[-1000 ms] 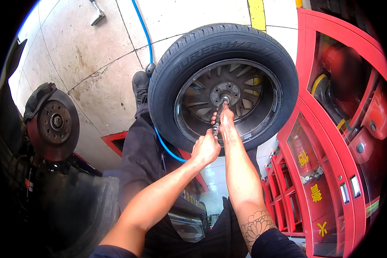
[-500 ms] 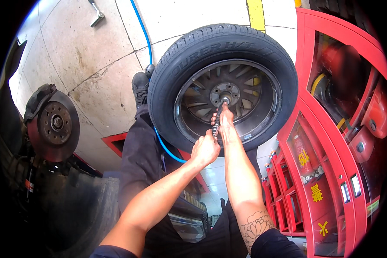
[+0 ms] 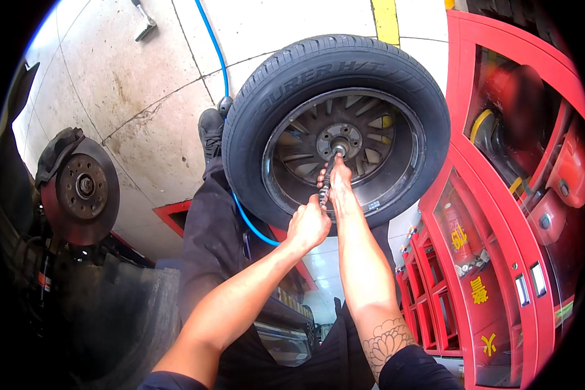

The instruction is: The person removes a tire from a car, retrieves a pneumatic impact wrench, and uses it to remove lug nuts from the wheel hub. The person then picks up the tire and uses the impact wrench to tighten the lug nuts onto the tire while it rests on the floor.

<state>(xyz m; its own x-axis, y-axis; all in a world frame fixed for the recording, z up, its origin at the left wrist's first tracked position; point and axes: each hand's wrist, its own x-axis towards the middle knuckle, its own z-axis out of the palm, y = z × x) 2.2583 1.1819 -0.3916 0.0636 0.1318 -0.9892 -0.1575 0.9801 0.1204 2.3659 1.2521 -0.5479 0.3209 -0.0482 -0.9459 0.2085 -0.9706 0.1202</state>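
A wheel with a black tyre (image 3: 253, 136) and dark multi-spoke rim faces up toward me, beside my legs and dark shoe (image 3: 210, 133). A slim air tool (image 3: 326, 188) with a metal, banded body reaches to its centre hub (image 3: 351, 140). My right hand (image 3: 337, 175) is closed round the tool's upper part, just below the hub opening, thumb along it. Lower down, my left hand (image 3: 309, 224) grips the tool's rear end. A blue hose (image 3: 225, 78) runs behind the tyre and back toward my left hand; its connection is hidden.
At left stand an exposed brake disc with caliper (image 3: 91, 198) and a dark liner (image 3: 123, 318). A red glass-doored cabinet (image 3: 458, 29) holding fire equipment fills the right. A tool with a flat head (image 3: 144, 27) lies on the tiled floor (image 3: 130, 91) near a yellow line (image 3: 385, 19).
The view and wheel shift very slightly. Both my hands stay on the tool at the hub, with almost no visible movement.
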